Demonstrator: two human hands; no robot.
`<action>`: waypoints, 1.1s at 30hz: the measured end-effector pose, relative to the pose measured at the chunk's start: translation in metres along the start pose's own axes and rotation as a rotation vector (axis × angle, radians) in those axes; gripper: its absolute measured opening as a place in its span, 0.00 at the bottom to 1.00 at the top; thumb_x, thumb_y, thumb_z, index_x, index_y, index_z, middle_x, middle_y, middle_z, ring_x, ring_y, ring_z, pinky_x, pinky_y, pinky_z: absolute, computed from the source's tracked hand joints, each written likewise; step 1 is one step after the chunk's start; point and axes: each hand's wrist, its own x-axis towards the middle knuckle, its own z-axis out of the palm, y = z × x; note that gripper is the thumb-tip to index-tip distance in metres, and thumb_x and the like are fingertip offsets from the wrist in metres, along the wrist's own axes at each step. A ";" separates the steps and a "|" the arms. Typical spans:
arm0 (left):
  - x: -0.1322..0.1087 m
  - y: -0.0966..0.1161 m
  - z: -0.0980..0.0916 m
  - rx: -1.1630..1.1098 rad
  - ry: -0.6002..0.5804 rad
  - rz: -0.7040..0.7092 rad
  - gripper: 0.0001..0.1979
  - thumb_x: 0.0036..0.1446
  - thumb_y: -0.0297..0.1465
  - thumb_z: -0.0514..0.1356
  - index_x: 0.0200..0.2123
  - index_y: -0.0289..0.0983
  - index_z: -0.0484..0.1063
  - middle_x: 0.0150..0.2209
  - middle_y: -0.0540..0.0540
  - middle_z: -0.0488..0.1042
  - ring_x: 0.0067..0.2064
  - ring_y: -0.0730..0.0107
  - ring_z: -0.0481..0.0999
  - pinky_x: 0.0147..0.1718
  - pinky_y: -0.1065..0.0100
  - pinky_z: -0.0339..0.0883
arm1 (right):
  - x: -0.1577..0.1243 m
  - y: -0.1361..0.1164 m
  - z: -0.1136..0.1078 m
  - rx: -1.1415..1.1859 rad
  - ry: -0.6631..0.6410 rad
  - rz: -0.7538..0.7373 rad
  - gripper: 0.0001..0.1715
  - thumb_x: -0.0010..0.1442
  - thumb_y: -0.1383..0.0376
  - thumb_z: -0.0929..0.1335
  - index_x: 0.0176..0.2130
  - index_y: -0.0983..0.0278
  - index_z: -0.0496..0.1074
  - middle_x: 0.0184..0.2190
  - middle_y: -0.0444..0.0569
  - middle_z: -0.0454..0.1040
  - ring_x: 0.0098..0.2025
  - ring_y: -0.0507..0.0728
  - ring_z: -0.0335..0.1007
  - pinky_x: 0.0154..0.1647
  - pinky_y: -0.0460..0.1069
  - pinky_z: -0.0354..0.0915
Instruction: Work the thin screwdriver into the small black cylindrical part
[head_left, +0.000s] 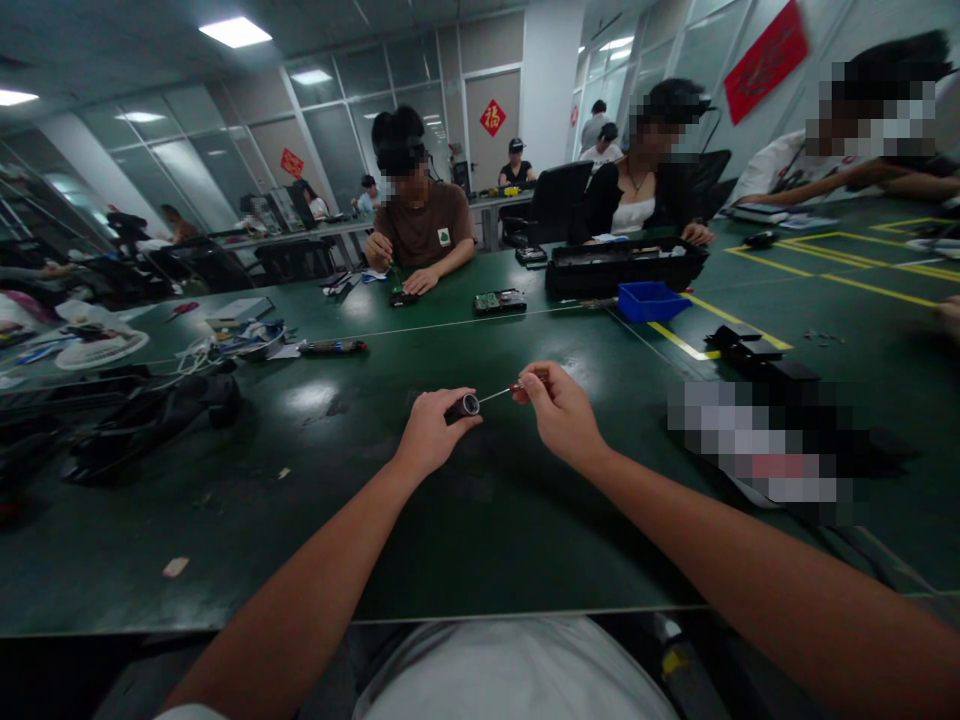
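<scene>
Above the green table, my left hand (433, 428) is closed around a short black cylindrical part (463, 406), whose round end faces me. My right hand (559, 412) grips the reddish handle of a screwdriver (496, 396). Its thin metal shaft points left and reaches the black part near its round end. Whether the tip is inside the part or only beside it, I cannot tell. Fingers cover much of both the part and the handle.
A blue bin (651, 301) and a long black tray (626, 268) stand beyond my right hand. A circuit board in a case (499, 301) lies ahead. Black parts and cables (247, 340) lie left on the green table (480, 540). A person (424, 220) works opposite.
</scene>
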 end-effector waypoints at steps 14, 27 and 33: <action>0.000 -0.004 0.001 0.014 0.008 0.053 0.20 0.56 0.32 0.68 0.52 0.43 0.74 0.49 0.46 0.77 0.50 0.60 0.74 0.51 0.56 0.64 | -0.002 -0.001 0.000 -0.111 -0.054 -0.057 0.10 0.68 0.56 0.63 0.41 0.60 0.68 0.33 0.47 0.77 0.37 0.57 0.77 0.39 0.53 0.69; 0.001 -0.003 0.001 0.016 0.001 0.024 0.20 0.56 0.33 0.68 0.53 0.44 0.73 0.49 0.46 0.77 0.50 0.60 0.74 0.52 0.55 0.65 | -0.001 -0.002 0.001 -0.084 -0.046 0.005 0.11 0.67 0.56 0.63 0.40 0.60 0.68 0.31 0.47 0.77 0.35 0.57 0.76 0.39 0.54 0.69; 0.001 -0.004 0.001 0.002 -0.019 0.018 0.20 0.56 0.33 0.68 0.52 0.44 0.74 0.48 0.46 0.77 0.48 0.60 0.74 0.51 0.55 0.65 | -0.002 -0.006 -0.003 -0.155 0.022 -0.060 0.10 0.68 0.57 0.62 0.40 0.60 0.68 0.33 0.48 0.76 0.36 0.57 0.75 0.38 0.53 0.68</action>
